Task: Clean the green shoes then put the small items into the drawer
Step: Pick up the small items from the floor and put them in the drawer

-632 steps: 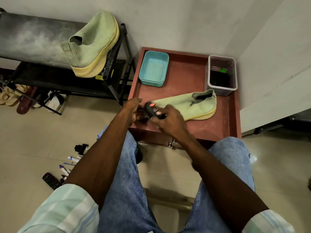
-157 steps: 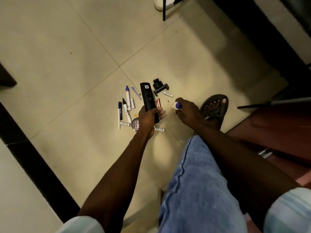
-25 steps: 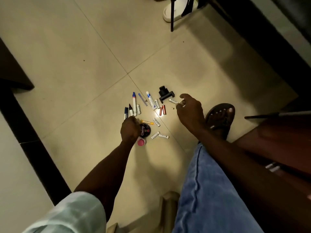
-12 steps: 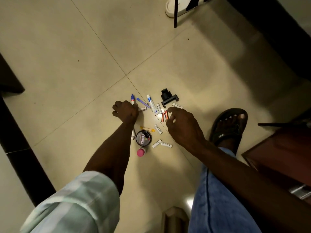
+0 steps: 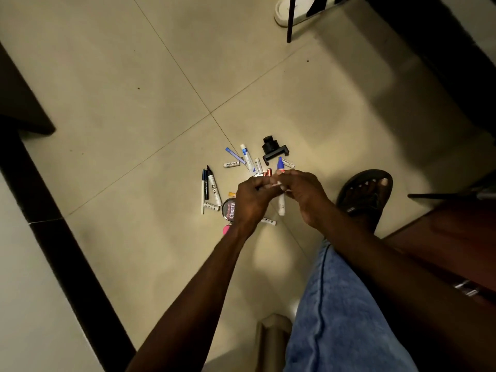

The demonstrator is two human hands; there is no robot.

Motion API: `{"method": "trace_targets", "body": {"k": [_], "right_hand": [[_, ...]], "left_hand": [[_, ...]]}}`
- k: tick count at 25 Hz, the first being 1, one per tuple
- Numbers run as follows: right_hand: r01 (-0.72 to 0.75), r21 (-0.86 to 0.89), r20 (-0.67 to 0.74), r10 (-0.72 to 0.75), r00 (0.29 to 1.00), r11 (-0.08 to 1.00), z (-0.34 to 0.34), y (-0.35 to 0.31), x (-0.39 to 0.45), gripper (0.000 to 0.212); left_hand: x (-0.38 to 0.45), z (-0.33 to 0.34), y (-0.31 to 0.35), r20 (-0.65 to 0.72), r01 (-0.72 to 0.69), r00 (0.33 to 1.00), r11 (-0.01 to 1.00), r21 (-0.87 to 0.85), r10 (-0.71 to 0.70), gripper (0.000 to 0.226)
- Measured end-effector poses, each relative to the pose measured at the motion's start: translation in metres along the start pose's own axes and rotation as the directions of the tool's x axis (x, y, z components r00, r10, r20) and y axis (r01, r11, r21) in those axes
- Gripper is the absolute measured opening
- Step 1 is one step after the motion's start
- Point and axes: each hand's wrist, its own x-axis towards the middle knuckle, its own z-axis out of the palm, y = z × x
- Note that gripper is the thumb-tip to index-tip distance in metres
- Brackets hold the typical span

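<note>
Holding one marker (image 5: 281, 202), two hands, two copper batteries (image 5: 267, 172)

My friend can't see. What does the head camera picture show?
Two hands, the left hand and right hand, meet above a tiled floor, holding a white marker with a blue cap. Below them lie scattered pens, batteries and a round tin.

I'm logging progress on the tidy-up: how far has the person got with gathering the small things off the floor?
Early going. Both hands, left and right, are raised together over the pile, holding a blue-capped marker. Most items are still on the floor: the polish tin, the black markers, the batteries and the black clip. No drawer or shoes are in view.
</note>
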Motion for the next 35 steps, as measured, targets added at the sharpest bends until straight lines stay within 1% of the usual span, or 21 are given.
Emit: {"method": "trace_targets", "body": {"k": [1,2,3,4,5,6,7,9,11,13,14,16,18,19,20,23,27,29,32,34,35], "right_hand": [[0.021,0.03,-0.077,-0.018,0.997,0.999,-0.002,0.0,0.001,0.009],[0.037,0.048,-0.129,-0.03,0.991,0.998,-0.004,-0.001,0.001,0.009],[0.043,0.06,-0.146,-0.034,0.989,0.997,-0.005,-0.001,0.001,0.011],[0.044,0.065,-0.137,-0.034,0.99,0.997,-0.005,0.001,0.0,0.014],[0.046,0.057,-0.117,-0.039,0.992,0.997,-0.005,0.003,-0.001,0.016],[0.051,0.039,-0.098,-0.047,0.994,0.998,-0.005,0.005,-0.002,0.016],[0.059,0.016,-0.082,-0.058,0.995,0.998,-0.005,0.006,-0.003,0.015],[0.074,-0.015,-0.051,-0.075,0.996,0.997,-0.007,0.006,-0.005,0.014],[0.07,-0.033,-0.036,-0.071,0.997,0.997,-0.008,0.006,-0.005,0.015],[0.071,-0.054,-0.021,-0.072,0.997,0.996,-0.007,0.007,-0.004,0.015],[0.072,-0.059,-0.023,-0.074,0.997,0.996,-0.007,0.007,-0.004,0.016],[0.068,-0.063,-0.028,-0.07,0.997,0.996,-0.005,0.007,-0.004,0.016],[0.055,-0.067,-0.03,-0.057,0.998,0.996,-0.003,0.008,-0.004,0.016],[0.05,-0.07,-0.029,-0.052,0.998,0.996,-0.003,0.008,-0.004,0.016],[0.048,-0.075,-0.03,-0.051,0.998,0.996,-0.002,0.009,-0.003,0.017],[0.043,-0.085,-0.044,-0.047,0.998,0.995,-0.003,0.011,-0.002,0.018],[0.033,-0.083,-0.042,-0.036,0.998,0.996,-0.004,0.012,-0.001,0.016],[0.032,-0.078,-0.044,-0.036,0.998,0.996,-0.005,0.013,-0.001,0.016],[0.024,-0.081,-0.037,-0.027,0.999,0.996,-0.005,0.014,-0.001,0.016],[0.027,-0.084,-0.034,-0.03,0.999,0.996,-0.004,0.014,0.0,0.016],[0.027,-0.086,-0.036,-0.03,0.999,0.996,-0.004,0.013,0.0,0.016]], "left_hand": [[0.004,-0.005,-0.005,-0.046,0.029,0.999,0.999,-0.019,-0.03,0.017],[0.012,-0.014,-0.012,-0.168,0.065,0.983,0.998,-0.016,-0.067,0.016],[0.023,-0.025,-0.022,-0.333,0.124,0.937,0.992,0.022,-0.109,0.014],[0.033,-0.037,-0.032,-0.482,0.213,0.865,0.972,0.096,-0.142,0.017],[0.044,-0.048,-0.042,-0.57,0.322,0.805,0.928,0.188,-0.163,0.024],[0.053,-0.057,-0.051,-0.599,0.406,0.781,0.874,0.268,-0.179,0.032],[0.061,-0.062,-0.058,-0.587,0.449,0.787,0.829,0.333,-0.19,0.038],[0.076,-0.068,-0.069,-0.54,0.454,0.823,0.778,0.434,-0.179,0.04],[0.083,-0.071,-0.073,-0.522,0.445,0.836,0.768,0.461,-0.17,0.034],[0.082,-0.073,-0.074,-0.545,0.408,0.826,0.821,0.398,-0.146,0.032],[0.08,-0.075,-0.075,-0.576,0.386,0.805,0.86,0.334,-0.138,0.035],[0.071,-0.085,-0.078,-0.653,0.369,0.733,0.918,0.147,-0.19,0.036],[0.067,-0.101,-0.084,-0.682,0.404,0.684,0.913,0.06,-0.258,0.032],[0.067,-0.109,-0.088,-0.678,0.437,0.683,0.896,0.08,-0.272,0.033],[0.068,-0.116,-0.091,-0.654,0.456,0.705,0.882,0.122,-0.274,0.033],[0.077,-0.124,-0.089,-0.536,0.453,0.806,0.844,0.289,-0.249,0.029],[0.087,-0.125,-0.088,-0.504,0.451,0.836,0.795,0.406,-0.217,0.024],[0.085,-0.127,-0.09,-0.467,0.439,0.867,0.712,0.548,-0.175,0.027],[0.083,-0.132,-0.095,-0.343,0.322,0.938,0.527,0.787,-0.061,0.027],[0.086,-0.132,-0.093,-0.302,0.289,0.952,0.487,0.824,-0.052,0.032],[0.085,-0.13,-0.088,-0.331,0.311,0.942,0.515,0.799,-0.057,0.036]]}}
